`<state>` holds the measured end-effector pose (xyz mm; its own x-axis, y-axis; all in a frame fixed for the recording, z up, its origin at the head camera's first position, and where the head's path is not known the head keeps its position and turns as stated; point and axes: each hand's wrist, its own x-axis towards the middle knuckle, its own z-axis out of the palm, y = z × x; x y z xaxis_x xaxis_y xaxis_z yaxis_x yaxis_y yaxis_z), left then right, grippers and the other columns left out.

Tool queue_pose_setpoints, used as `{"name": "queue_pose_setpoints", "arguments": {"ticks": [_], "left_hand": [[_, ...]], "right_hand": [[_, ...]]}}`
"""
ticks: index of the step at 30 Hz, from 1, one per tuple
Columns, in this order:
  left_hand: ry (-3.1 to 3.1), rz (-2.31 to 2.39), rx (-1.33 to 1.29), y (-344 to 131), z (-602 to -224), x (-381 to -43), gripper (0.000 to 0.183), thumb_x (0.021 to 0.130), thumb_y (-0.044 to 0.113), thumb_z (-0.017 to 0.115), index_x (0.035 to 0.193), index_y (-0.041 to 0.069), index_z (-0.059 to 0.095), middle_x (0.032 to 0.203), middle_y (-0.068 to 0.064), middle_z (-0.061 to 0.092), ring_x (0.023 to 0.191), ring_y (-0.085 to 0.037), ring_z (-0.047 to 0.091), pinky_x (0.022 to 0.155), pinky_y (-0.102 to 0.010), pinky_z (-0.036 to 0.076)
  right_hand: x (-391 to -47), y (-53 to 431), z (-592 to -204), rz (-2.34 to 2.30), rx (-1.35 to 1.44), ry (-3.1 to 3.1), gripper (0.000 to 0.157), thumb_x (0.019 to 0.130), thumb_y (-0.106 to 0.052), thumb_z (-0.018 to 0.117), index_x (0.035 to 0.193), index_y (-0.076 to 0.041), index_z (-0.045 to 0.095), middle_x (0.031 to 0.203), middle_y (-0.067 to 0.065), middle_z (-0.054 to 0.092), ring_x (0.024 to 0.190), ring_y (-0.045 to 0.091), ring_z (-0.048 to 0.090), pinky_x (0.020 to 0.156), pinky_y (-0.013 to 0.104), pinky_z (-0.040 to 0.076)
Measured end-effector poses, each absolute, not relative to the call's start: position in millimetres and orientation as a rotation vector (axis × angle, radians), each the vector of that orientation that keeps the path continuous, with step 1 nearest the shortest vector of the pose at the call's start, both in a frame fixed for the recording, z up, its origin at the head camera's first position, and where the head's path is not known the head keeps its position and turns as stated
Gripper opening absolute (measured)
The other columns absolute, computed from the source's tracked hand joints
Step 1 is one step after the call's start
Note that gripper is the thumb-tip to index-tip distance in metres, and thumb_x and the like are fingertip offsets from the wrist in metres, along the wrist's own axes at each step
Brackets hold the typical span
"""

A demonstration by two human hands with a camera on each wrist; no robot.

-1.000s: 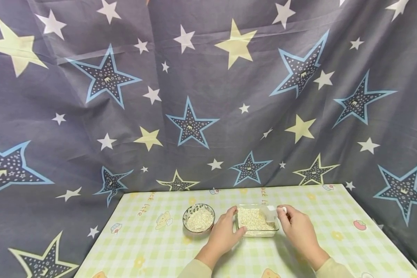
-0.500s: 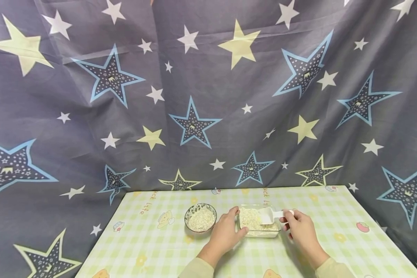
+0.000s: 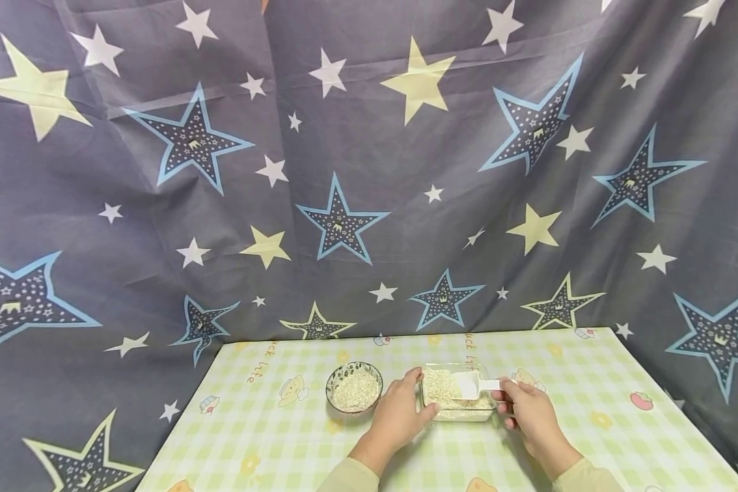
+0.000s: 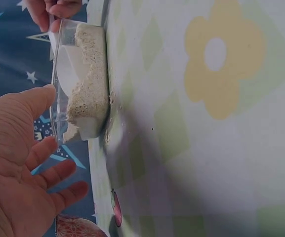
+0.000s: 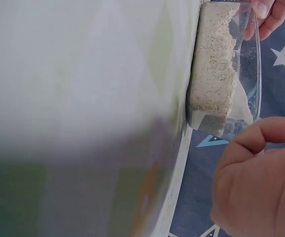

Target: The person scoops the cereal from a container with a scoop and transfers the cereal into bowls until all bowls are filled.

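Note:
A clear rectangular glass container (image 3: 461, 415) of pale oat flakes (image 3: 441, 387) stands on the table. My left hand (image 3: 397, 412) holds its left end, thumb at the front corner and index finger at the back; the other fingers are spread apart in the left wrist view. With fingertips and thumb, my right hand (image 3: 534, 413) pinches the handle of a white scoop (image 3: 468, 385) over the right rim. The scoop's head lies in the container against the oats, and its white side shows through the glass in the right wrist view.
Left of my left hand sits a round patterned bowl (image 3: 338, 373) with oats in it. A green-and-white checked cloth (image 3: 283, 444) covers the table. Behind its far edge hangs a dark star-print curtain (image 3: 369, 157). A few flakes lie beside the container.
The scoop has swung from steep at the container's right end to nearly level, and has moved left into the oats. The right hand has turned with it; the left hand keeps its place.

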<state>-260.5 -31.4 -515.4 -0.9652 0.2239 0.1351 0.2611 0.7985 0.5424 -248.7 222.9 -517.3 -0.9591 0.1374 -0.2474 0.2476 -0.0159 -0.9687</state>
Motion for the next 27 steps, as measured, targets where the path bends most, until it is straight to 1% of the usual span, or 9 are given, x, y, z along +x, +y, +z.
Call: {"name": "queue_pose_setpoints", "arguments": {"ticks": [6, 13, 15, 18, 23, 25, 26, 27], "left_hand": [[-2.916, -0.895, -0.402, -31.3, -515.5, -260.7, 0.079, 0.095, 0.042, 0.081, 0.158, 0.010, 0.047, 0.150, -0.004, 0.066, 0.136, -0.036, 0.063, 0.110, -0.057, 0.056], [-2.920, -0.906, -0.398, -31.1, -514.8, -259.8, 0.078, 0.095, 0.042, 0.080, 0.158, 0.010, 0.048, 0.151, -0.004, 0.066, 0.137, -0.036, 0.063, 0.111, -0.056, 0.056], [-2.918, -0.909, -0.399, -31.2, -514.6, -259.8, 0.077, 0.095, 0.041, 0.081, 0.158, 0.010, 0.048, 0.150, -0.005, 0.067, 0.136, -0.036, 0.063, 0.110, -0.057, 0.056], [-2.919, -0.907, -0.399, -31.5, -514.8, -259.8, 0.077, 0.095, 0.041, 0.081, 0.158, 0.011, 0.048, 0.150, -0.004, 0.067, 0.136, -0.036, 0.063, 0.111, -0.056, 0.056], [-2.921, -0.905, -0.397, -32.0, -514.9, -260.3, 0.078, 0.095, 0.043, 0.080, 0.159, 0.011, 0.047, 0.150, -0.003, 0.066, 0.136, -0.035, 0.063, 0.110, -0.056, 0.056], [-2.920, -0.911, -0.399, -32.4, -515.0, -260.6, 0.079, 0.095, 0.043, 0.081, 0.159, 0.010, 0.047, 0.150, -0.003, 0.066, 0.136, -0.035, 0.063, 0.110, -0.056, 0.056], [-2.921, -0.915, -0.400, -32.7, -515.0, -260.8, 0.080, 0.095, 0.043, 0.080, 0.159, 0.010, 0.046, 0.151, -0.003, 0.066, 0.136, -0.036, 0.063, 0.110, -0.056, 0.056], [-2.924, -0.918, -0.399, -33.1, -515.0, -260.8, 0.080, 0.095, 0.043, 0.080, 0.160, 0.010, 0.045, 0.151, -0.003, 0.066, 0.137, -0.036, 0.062, 0.110, -0.056, 0.056]], "right_hand": [[-249.2, 223.6, -520.4, -2.193, 0.450, 2.071, 0.034, 0.113, -0.026, 0.050, 0.124, 0.004, 0.062, 0.082, -0.008, 0.069, 0.059, 0.002, 0.053, 0.048, 0.017, 0.047], [-250.5, 223.6, -522.3, -2.214, 0.464, 2.025, 0.026, 0.111, -0.025, 0.053, 0.113, -0.002, 0.066, 0.079, -0.010, 0.067, 0.058, 0.000, 0.053, 0.047, 0.015, 0.046], [-250.3, 223.8, -522.1, -2.221, 0.456, 2.013, 0.026, 0.111, -0.024, 0.053, 0.115, -0.002, 0.066, 0.079, -0.010, 0.066, 0.059, 0.000, 0.053, 0.047, 0.015, 0.045], [-250.0, 224.3, -521.6, -2.238, 0.445, 1.989, 0.028, 0.112, -0.023, 0.051, 0.123, -0.001, 0.063, 0.080, -0.010, 0.067, 0.059, -0.001, 0.052, 0.047, 0.014, 0.045], [-249.9, 225.5, -523.8, -2.280, 0.433, 1.912, 0.036, 0.113, -0.024, 0.049, 0.139, 0.001, 0.052, 0.080, -0.011, 0.066, 0.058, -0.002, 0.051, 0.047, 0.013, 0.044], [-249.9, 226.2, -525.6, -2.311, 0.434, 1.852, 0.038, 0.113, -0.024, 0.048, 0.143, 0.000, 0.046, 0.079, -0.011, 0.066, 0.057, -0.003, 0.051, 0.046, 0.012, 0.043], [-249.9, 226.7, -526.4, -2.326, 0.432, 1.818, 0.037, 0.114, -0.024, 0.046, 0.143, -0.001, 0.045, 0.079, -0.011, 0.066, 0.057, -0.004, 0.051, 0.046, 0.011, 0.042], [-250.2, 227.5, -527.3, -2.346, 0.437, 1.776, 0.035, 0.114, -0.025, 0.046, 0.140, -0.002, 0.047, 0.078, -0.011, 0.065, 0.057, -0.004, 0.051, 0.046, 0.010, 0.042]]}}
